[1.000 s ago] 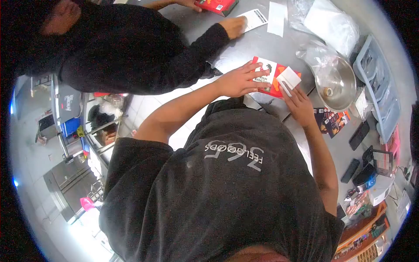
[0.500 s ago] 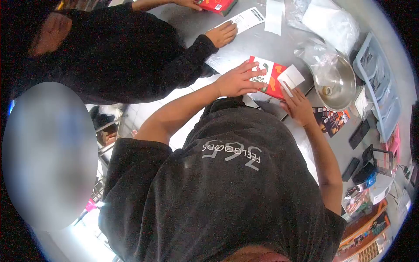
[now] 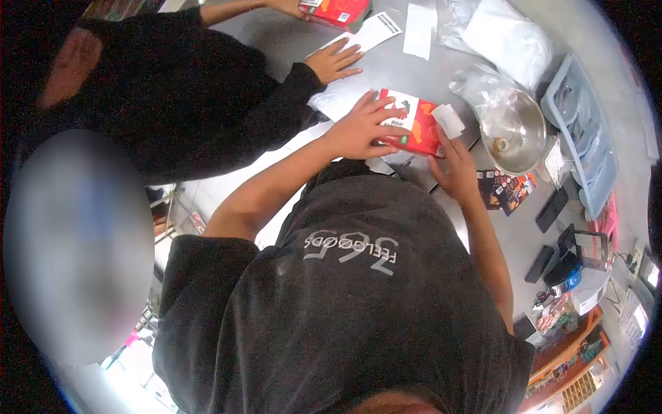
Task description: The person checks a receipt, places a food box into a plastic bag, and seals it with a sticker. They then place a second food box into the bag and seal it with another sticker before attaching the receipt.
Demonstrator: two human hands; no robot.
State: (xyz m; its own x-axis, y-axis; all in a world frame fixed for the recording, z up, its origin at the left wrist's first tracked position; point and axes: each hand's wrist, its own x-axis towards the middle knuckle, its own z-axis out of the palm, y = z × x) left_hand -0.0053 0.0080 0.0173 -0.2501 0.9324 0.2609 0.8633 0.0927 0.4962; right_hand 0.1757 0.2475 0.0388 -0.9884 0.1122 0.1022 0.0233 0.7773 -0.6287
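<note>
A red and white printed food box lies on the metal table in front of me. My left hand grips its left side, fingers spread over the printed top and thumb at the near edge. At the right end, my right hand has its fingers raised against a small white paper label, which looks curled or folded. The thumb is close to the box's near right corner. Whether the label is stuck to the box cannot be made out.
A co-worker's hand rests on a white printed sheet beside another red box. Right of me are a steel bowl with plastic in it, a blue tray, printed cards and dark phone-like devices.
The view has shifted, moving most things slightly left in it. The white label has gone from lying flat to curled up by my right fingers. The co-worker's fingers have spread.
</note>
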